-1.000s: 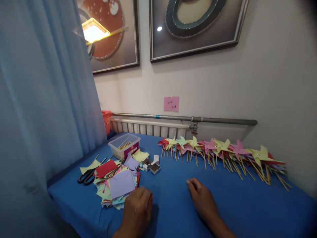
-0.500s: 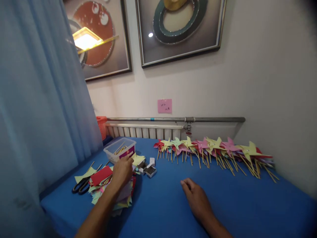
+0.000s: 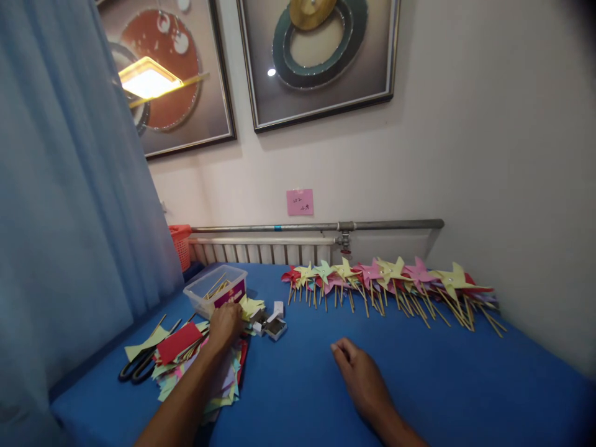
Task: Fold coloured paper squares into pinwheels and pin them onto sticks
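Note:
My left hand (image 3: 226, 323) reaches over the pile of coloured paper pieces (image 3: 226, 385), just in front of a clear plastic box (image 3: 193, 298) of thin sticks. Its fingers are bent downward and closed; their tips and anything in them are hidden. Yellow paper pieces (image 3: 252, 306) lie beside its fingertips. To their right sit small open boxes (image 3: 275, 328) with dark contents. My right hand (image 3: 361, 372) hovers or rests over the blue cloth, which I cannot tell. Its fingers are curled with the thumb against the forefinger, and what they may hold does not show.
Finished paper pinwheels (image 3: 393, 273) on sticks lie in a long row along the table's back right. Black-handled scissors (image 3: 139, 366) and a red paper piece (image 3: 179, 343) are at the left, near a blue curtain (image 3: 93, 186). A red basket (image 3: 180, 245) stands behind.
The view has shifted a little to the right. My left hand has drawn slightly back from the yellow papers, its fingers bent lower. My right hand stays curled in about the same place.

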`<state>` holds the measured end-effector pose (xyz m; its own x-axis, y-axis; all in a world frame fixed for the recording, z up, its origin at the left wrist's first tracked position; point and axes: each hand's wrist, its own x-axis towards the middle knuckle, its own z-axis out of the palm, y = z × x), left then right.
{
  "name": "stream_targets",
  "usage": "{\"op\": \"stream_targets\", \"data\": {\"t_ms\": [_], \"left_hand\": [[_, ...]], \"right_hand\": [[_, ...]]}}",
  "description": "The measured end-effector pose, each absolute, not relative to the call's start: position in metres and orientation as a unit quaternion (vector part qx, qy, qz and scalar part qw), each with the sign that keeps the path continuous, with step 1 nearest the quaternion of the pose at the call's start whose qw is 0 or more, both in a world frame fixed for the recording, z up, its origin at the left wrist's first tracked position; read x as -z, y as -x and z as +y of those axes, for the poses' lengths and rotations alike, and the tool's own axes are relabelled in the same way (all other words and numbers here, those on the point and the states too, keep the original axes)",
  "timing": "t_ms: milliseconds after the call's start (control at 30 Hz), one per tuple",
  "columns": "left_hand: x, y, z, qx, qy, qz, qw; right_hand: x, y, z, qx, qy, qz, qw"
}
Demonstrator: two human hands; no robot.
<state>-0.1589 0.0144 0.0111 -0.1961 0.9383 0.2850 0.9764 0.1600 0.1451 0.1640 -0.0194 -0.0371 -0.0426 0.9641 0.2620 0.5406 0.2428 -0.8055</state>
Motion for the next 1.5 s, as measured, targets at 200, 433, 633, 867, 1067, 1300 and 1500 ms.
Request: {"op": "stream_targets", "data": {"t_ms": [200,433,633,867,1067,1300,1500], "left_hand": [[-0.014,0.172,0.026,0.274,0.555,-0.786,-0.001],[-0.023,0.181,0.034,0.484,0.470,-0.731,-0.101],[-0.032,0.152,0.030,0.642,0.414,-0.605,-0.227],[-0.026,0.080,0.022,0.680,0.366,-0.389,-0.503],[0.001,0.033,0.021,0.623,0.346,-0.352,-0.607],[0.012,0.009,0.008,0.570,0.440,-0.408,-0.561],[0.016,-0.020,-0.004,0.555,0.518,-0.450,-0.469]], "right_hand": [[0.038,-0.164,-0.019,-0.262,0.555,-0.678,0.405],[0.039,-0.165,-0.018,-0.259,0.558,-0.681,0.398],[0.041,-0.164,-0.017,-0.262,0.555,-0.679,0.403],[0.037,-0.165,-0.022,-0.276,0.528,-0.649,0.472],[0.028,-0.171,-0.024,-0.212,0.504,-0.644,0.534],[0.033,-0.164,-0.028,-0.154,0.478,-0.719,0.480],[0.038,-0.160,-0.027,-0.111,0.511,-0.729,0.442]]}}
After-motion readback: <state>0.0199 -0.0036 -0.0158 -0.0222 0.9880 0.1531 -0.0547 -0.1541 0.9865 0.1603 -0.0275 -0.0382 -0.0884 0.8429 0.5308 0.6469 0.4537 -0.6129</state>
